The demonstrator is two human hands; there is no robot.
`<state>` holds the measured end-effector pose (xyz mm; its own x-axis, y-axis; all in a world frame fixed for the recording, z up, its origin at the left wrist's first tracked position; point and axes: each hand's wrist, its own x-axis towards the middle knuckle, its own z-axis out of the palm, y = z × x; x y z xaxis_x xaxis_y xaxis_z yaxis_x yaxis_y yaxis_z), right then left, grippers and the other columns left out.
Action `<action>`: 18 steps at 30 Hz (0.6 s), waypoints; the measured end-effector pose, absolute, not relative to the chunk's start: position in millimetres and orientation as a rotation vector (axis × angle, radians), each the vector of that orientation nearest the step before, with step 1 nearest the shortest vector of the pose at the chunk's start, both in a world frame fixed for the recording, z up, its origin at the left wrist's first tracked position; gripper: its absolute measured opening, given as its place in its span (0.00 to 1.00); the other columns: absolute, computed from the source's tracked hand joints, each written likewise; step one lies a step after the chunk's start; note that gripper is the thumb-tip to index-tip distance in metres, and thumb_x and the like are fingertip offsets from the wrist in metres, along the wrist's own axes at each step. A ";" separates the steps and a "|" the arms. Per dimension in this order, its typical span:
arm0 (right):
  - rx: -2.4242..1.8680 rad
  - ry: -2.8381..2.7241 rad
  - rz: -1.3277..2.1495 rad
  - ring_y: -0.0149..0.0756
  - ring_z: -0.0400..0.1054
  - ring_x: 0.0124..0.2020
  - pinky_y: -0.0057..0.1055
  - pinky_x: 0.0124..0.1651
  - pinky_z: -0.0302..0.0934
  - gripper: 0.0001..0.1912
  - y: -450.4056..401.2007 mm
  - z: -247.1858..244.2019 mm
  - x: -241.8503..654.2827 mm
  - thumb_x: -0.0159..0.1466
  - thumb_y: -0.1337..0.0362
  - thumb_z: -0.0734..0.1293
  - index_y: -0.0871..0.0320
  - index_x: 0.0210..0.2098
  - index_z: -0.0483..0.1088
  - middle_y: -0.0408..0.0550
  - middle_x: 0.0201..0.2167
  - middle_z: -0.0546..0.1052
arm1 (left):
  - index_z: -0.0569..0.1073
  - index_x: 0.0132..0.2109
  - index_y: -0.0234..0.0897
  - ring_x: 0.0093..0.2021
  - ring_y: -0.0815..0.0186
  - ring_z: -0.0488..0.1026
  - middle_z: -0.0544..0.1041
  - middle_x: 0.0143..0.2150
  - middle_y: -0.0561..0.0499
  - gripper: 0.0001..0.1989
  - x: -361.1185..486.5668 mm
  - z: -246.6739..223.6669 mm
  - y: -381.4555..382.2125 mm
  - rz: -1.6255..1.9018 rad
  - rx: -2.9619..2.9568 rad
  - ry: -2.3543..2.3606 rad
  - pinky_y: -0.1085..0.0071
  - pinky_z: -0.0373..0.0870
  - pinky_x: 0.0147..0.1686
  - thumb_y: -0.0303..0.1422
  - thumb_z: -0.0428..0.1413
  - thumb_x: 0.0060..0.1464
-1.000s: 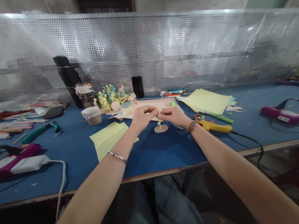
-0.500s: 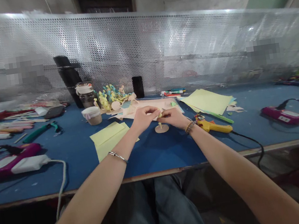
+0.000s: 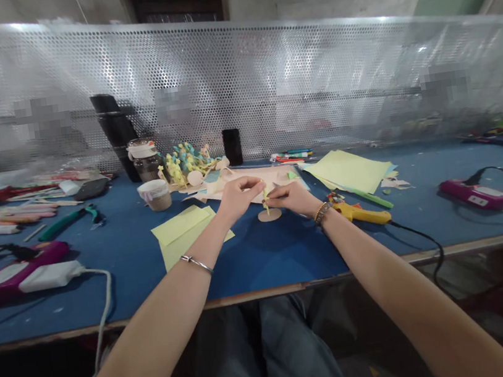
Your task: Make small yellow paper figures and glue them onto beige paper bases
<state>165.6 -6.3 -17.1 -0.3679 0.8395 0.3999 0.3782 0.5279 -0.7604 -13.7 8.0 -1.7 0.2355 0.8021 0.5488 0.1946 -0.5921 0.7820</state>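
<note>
One slender pale yellow piece (image 3: 264, 193) stood roughly upright between the left hand (image 3: 240, 195) and the right hand (image 3: 291, 198), with a round beige disc (image 3: 269, 215) at its foot, out over the middle of the blue surface (image 3: 280, 256). The left hand's grip pinched the top end, thumb and finger drawn together at the tips so that little of that end showed. Lower down, the right hand's grip pinched the piece from the right side, its fingers curled and their tips gathered near the stem, just above the disc; how the hidden fingers lay could not be told. Neither grip was spread, and the tips of the two hands were close together, the left a little higher. Whether the disc touched the surface or hung slightly above it could not be told. Pale pink paper (image 3: 250, 178) lay just beyond the hands on the far side, and yellow-green sheets (image 3: 184, 238) lay partly behind the left forearm. To the right, near the right wrist, was a yellow-handled tool (image 3: 370, 215) with a dark cord. A cluster of yellow and blue pieces (image 3: 181, 164) stood at the far left of the hands.
</note>
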 end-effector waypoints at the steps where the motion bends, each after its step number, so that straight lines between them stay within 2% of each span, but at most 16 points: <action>1: -0.984 -1.961 0.726 0.37 0.71 0.36 0.34 0.42 0.64 0.14 -5.9 -17.4 165.7 0.52 0.56 0.69 0.59 0.32 0.77 0.50 0.33 0.78 | 0.75 0.33 0.34 0.36 0.65 0.73 0.78 0.35 0.47 0.11 -13.7 -2.0 8.1 1.371 1.940 0.910 0.66 0.69 0.40 0.38 0.58 0.46; 8: -1.072 -1.993 0.761 0.38 0.70 0.36 0.32 0.41 0.63 0.17 -9.3 -15.8 164.0 0.51 0.56 0.70 0.60 0.35 0.76 0.50 0.34 0.78 | 0.75 0.34 0.34 0.36 0.65 0.73 0.78 0.35 0.47 0.11 -14.1 -1.4 8.6 1.374 1.949 0.913 0.67 0.69 0.40 0.38 0.58 0.46; 13: -1.098 -2.145 0.693 0.35 0.68 0.32 0.30 0.37 0.60 0.14 -10.6 -13.9 163.6 0.52 0.55 0.68 0.61 0.29 0.76 0.47 0.30 0.77 | 0.75 0.34 0.34 0.36 0.65 0.73 0.78 0.35 0.47 0.11 -14.1 -1.3 8.3 1.372 1.952 0.918 0.66 0.69 0.40 0.38 0.58 0.46; 18: -1.053 -2.093 0.698 0.33 0.67 0.31 0.28 0.37 0.60 0.13 -5.7 -18.5 164.7 0.51 0.56 0.68 0.60 0.27 0.75 0.46 0.29 0.76 | 0.75 0.34 0.34 0.36 0.66 0.73 0.78 0.35 0.47 0.10 -13.6 -2.1 8.4 1.380 1.954 0.910 0.66 0.69 0.40 0.37 0.58 0.46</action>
<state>164.7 -5.7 -18.5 -0.4394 0.8346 0.3324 0.4682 0.5285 -0.7081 -13.6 8.4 -2.1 0.2347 0.7946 0.5599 0.2015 -0.6033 0.7717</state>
